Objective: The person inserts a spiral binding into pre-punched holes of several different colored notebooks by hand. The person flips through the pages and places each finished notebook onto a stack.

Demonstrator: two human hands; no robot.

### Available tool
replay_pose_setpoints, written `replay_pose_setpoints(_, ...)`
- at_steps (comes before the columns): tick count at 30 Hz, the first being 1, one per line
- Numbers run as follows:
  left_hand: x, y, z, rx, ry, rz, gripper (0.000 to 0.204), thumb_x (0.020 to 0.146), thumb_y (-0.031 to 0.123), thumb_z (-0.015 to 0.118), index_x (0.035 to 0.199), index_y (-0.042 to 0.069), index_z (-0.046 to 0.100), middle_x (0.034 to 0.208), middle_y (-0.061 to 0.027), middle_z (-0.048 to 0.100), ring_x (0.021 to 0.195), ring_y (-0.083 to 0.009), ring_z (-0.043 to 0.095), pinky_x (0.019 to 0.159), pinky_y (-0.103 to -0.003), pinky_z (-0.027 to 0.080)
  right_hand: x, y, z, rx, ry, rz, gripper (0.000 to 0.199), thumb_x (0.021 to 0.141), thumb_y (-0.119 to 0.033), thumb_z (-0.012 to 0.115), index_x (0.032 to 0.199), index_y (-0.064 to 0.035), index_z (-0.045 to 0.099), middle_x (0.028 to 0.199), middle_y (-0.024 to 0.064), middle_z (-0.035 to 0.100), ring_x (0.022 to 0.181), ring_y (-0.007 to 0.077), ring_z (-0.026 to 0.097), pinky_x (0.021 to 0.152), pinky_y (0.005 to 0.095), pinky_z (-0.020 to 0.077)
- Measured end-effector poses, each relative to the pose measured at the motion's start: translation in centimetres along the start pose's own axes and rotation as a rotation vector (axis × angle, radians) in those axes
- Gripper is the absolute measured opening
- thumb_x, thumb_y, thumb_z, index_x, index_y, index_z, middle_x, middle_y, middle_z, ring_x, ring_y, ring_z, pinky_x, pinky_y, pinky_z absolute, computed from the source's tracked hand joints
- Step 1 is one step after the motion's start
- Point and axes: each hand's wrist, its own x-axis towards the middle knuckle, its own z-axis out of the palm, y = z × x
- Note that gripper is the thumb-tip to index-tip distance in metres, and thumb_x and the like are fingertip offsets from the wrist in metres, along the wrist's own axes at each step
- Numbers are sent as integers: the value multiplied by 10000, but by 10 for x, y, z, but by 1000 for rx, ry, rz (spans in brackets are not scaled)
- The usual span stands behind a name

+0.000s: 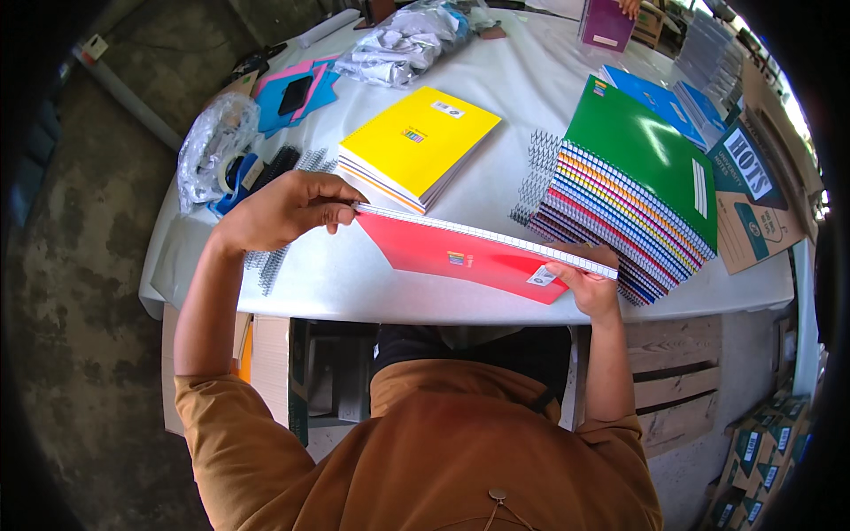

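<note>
Above the near edge of the table I hold a red spiral notebook (pixel 412 250), its wire-bound edge turned up and its cover facing me. My left hand (pixel 288 211) pinches the binding's left end with thumb and fingertips; whether it grips the wire tip or the corner is too small to tell. At the other end, my right hand (pixel 589 281) is closed around the notebook, thumb on the red cover. Just beyond it lies a stack of unbound yellow-covered notebooks (pixel 416 142). A tall stack of spiral notebooks with a green cover (pixel 642 155) on top stands to the right.
Loose wire coils (pixel 536 181) lie beside the green-topped stack. At left are a clear plastic bag (pixel 217 146), a blue tape dispenser (pixel 237 181) and a black phone (pixel 295 95) on coloured sheets. Blue notebooks (pixel 655 102) and a cardboard box (pixel 753 190) stand far right. Another person's hand (pixel 629 7) touches a purple notebook (pixel 606 25).
</note>
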Motion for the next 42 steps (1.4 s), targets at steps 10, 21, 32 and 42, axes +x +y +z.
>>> replay_pose_setpoints(10,0,0,-7,-290,-99,-190,251,928,164,499,1064,-25,590,669,-8,548,541,-49,463,494,-196,384,1,5,0,74,-36,-92,218,756,20,614,969,53,643,971,188,654,869,263,661,772,306,526)
replay_pose_setpoints(21,1,11,0,278,137,63,277,859,100,572,1108,-19,546,978,-129,597,853,-214,573,792,-320,456,-20,16,4,232,137,275,142,776,-21,676,910,23,657,858,69,665,787,101,601,724,248,485)
replay_pose_setpoints(32,19,27,4,442,101,-146,329,748,131,700,1021,-3,573,1036,-134,606,915,-236,591,780,-319,450,-14,14,2,85,99,117,164,796,-10,645,955,28,655,873,91,677,752,123,622,714,251,494)
replay_pose_setpoints(42,19,26,-4,355,137,-44,220,817,102,643,989,-19,578,908,-109,623,837,-171,602,774,-296,472,-21,31,5,205,145,225,214,788,-57,681,979,25,629,901,64,662,813,106,602,745,263,488)
